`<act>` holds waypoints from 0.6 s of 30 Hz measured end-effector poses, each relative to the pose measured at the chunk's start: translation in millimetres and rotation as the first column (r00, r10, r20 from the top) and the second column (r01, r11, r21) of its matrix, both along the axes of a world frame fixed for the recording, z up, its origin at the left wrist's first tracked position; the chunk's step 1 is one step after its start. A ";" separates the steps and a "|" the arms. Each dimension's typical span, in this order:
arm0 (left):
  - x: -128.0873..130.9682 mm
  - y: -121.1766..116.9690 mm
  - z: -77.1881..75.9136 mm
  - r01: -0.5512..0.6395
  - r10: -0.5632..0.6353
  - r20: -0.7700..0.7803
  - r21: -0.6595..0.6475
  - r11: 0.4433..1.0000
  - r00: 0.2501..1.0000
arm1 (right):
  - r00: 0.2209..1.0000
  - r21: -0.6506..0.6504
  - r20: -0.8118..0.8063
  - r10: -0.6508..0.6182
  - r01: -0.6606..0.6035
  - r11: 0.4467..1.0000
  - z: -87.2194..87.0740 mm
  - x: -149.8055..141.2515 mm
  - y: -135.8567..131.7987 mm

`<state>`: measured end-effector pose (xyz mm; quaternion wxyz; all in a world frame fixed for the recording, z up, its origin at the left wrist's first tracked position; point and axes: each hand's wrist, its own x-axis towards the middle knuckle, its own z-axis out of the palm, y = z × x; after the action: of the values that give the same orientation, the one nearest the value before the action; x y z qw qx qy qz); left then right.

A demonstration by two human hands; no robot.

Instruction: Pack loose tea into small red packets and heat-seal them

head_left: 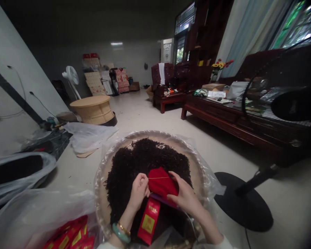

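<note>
A red cloth-like bundle (pixel 162 181) with a thin yellow cord (pixel 158 178) across it is held above a heap of dark dried leaves (pixel 124 166). My left hand (pixel 140 186) is closed in a pinch at the cord's left end. Around the bundle's right side, the fingers and thumb of my right hand (pixel 182 192) are curved and grip it. A purple edge shows beneath the bundle. Just below lies a red packet (pixel 149 221) with a yellow label. The leaves rest in a wide round tray (pixel 101 193) lined with clear plastic.
More red packets (pixel 69 235) lie in clear plastic at lower left. A plastic-lined container (pixel 48 166) of dark material stands at far left. To the right are a black fan base (pixel 245 202) and a low wooden table (pixel 223 121). A round wooden stand (pixel 93 112) is farther back.
</note>
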<state>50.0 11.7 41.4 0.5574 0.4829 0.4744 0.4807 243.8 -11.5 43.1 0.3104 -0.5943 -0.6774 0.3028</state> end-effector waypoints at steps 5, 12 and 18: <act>-42.7 3.6 24.4 -0.121 0.159 -0.279 0.151 0.981 0.947 | 0.980 -0.111 -0.093 0.173 -0.183 0.977 14.1 25.1 -9.4; -100.4 -15.6 22.6 -0.364 0.363 -0.246 0.042 0.930 0.899 | 0.975 -0.017 -0.217 0.055 -0.060 0.998 1.1 1.2 -15.6; -137.2 -44.2 18.8 -0.646 0.641 -0.184 0.039 0.763 0.745 | 0.950 0.186 0.102 0.294 -0.308 0.933 -11.5 -108.5 -32.8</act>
<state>-87.3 -32.5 60.2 0.3173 0.3252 0.6681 0.5892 135.3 -44.2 31.6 0.2937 -0.4598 -0.7982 0.2555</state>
